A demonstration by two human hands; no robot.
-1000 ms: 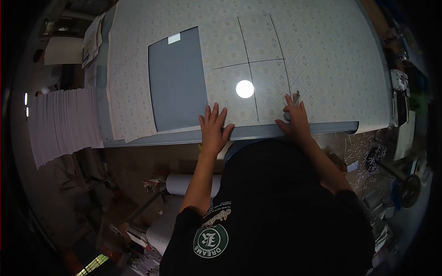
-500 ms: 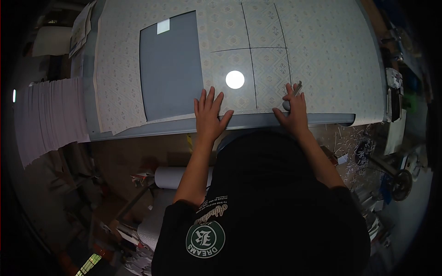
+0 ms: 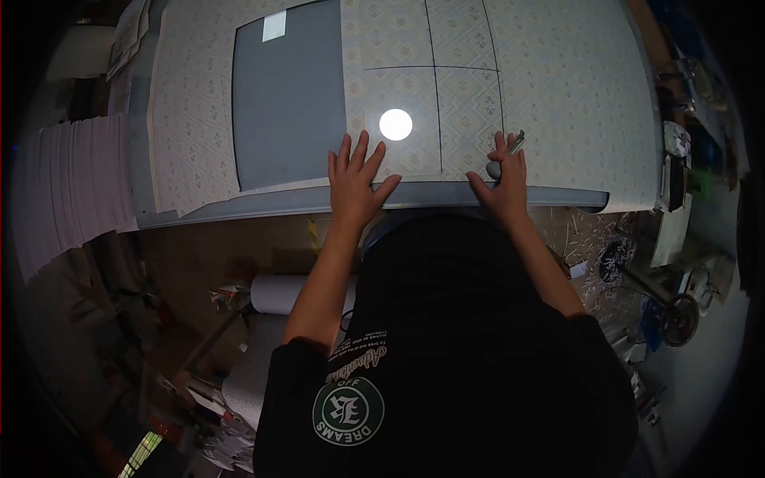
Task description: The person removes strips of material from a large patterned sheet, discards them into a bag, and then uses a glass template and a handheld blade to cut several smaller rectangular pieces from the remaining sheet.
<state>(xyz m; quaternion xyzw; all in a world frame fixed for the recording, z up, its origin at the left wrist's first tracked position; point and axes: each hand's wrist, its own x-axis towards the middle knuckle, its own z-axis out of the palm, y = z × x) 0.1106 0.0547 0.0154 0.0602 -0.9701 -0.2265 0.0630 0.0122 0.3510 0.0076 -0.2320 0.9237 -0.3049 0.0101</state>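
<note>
A pale patterned sheet (image 3: 574, 119) covers the worktable, crossed by thin dark straight lines right of the middle. My left hand (image 3: 355, 182) lies flat with spread fingers on the sheet's near edge, beside the lower right corner of a rectangular opening. Grey table surface (image 3: 291, 103) shows through that opening. At the near edge on the right, my right hand (image 3: 507, 182) rests with thumb apart. A slim metal-tipped cutter knife (image 3: 517, 142) is tucked between its fingers, its grey rounded end (image 3: 494, 170) by the palm; the middle of the knife is hidden.
A small white square (image 3: 274, 26) lies in the opening's far part. A bright round spot (image 3: 396, 125) shows on the sheet. Stacked pale sheets (image 3: 76, 187) hang at the left. Below the table are a white roll (image 3: 279, 294), paper scraps (image 3: 580, 239) and a round metal part (image 3: 680, 319).
The view has shifted slightly, so the table sits a little higher and further left. Both hands stay at the sheet's near edge, and the knife remains in the right hand.
</note>
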